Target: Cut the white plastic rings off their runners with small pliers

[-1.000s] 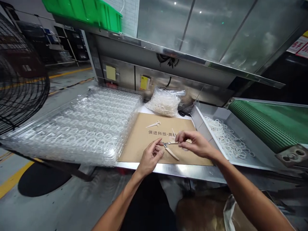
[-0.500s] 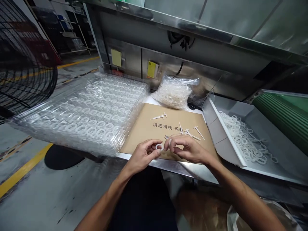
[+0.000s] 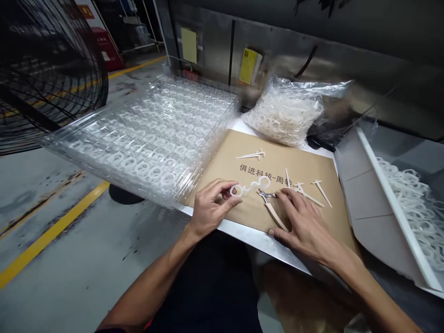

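Between thumb and forefinger, my left hand pinches a small white plastic ring. A thin wavy strip joins it to a second white ring over the cardboard. My right hand is closed around the spread handles of nippers, fingers over the upper handle and thumb below the pale lower one. The nippers' metal jaws are apart and point left. Beyond the right hand lie white plastic sprue sticks, partly covered by the fingers, and more sticks lie further back.
Brown cardboard covers the bench. On the left, clear plastic trays hold rows of white rings. A clear bag of rings sits behind. To the right stands a white-walled bin of loose rings. A fan stands far left.
My right hand has left the ring piece near my left hand and moved right onto the nippers. The joined rings now show between the hands. The camera view has shifted down and left.
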Tool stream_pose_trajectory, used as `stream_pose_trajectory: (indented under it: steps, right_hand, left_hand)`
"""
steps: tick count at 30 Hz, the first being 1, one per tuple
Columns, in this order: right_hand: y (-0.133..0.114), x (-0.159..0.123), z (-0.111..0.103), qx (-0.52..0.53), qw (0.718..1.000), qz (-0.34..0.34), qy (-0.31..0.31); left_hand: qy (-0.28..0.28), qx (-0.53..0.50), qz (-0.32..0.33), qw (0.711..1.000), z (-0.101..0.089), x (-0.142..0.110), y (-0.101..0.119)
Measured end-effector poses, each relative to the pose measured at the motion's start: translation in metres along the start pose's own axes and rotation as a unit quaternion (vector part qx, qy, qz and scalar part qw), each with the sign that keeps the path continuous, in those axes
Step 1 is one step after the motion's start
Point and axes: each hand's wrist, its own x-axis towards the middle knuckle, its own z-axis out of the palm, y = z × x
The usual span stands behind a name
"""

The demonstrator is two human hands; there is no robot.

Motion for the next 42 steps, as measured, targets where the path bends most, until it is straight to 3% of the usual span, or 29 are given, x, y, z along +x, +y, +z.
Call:
stream_pose_trajectory:
  steps: [4,7,10,13,16,18,19,32,42]
  right_hand:
    - [0.005,0.007,-0.001,-0.006,0.999,-0.011,0.037]
    - [0.007,0.014,-0.012,0.071,0.996,-0.008,0.052]
    - [0.006,0.019,-0.025,0.219,0.975,0.033,-0.018]
    - [0.005,0.017,-0.032,0.393,0.910,0.089,-0.098]
    - [0.003,0.008,-0.031,0.557,0.802,0.155,-0.147]
    - [-0.001,0.001,-0.029,0.616,0.748,0.187,-0.165]
    - [-0.003,-0.002,-0.028,0.628,0.735,0.193,-0.170]
    - [-0.030,0.006,-0.013,0.642,0.750,0.104,-0.122]
    - [-0.032,0.006,-0.012,0.646,0.746,0.113,-0.117]
  left_hand:
    - [0.018,-0.046,-0.011,0.999,0.009,-0.004,0.000]
    - [0.036,-0.093,-0.043,0.994,0.016,-0.004,0.000]
    - [0.050,-0.123,-0.063,0.989,0.025,-0.003,0.001]
    - [0.067,-0.136,-0.075,0.986,0.031,-0.001,0.001]
    - [0.077,-0.141,-0.086,0.983,0.034,-0.001,0.001]
    - [0.071,-0.139,-0.086,0.984,0.034,-0.002,0.000]
    - [0.067,-0.137,-0.085,0.985,0.034,-0.003,0.000]
    - [0.046,-0.087,-0.045,0.994,0.035,-0.004,0.001]
    - [0.036,-0.053,-0.025,0.998,0.034,-0.001,0.004]
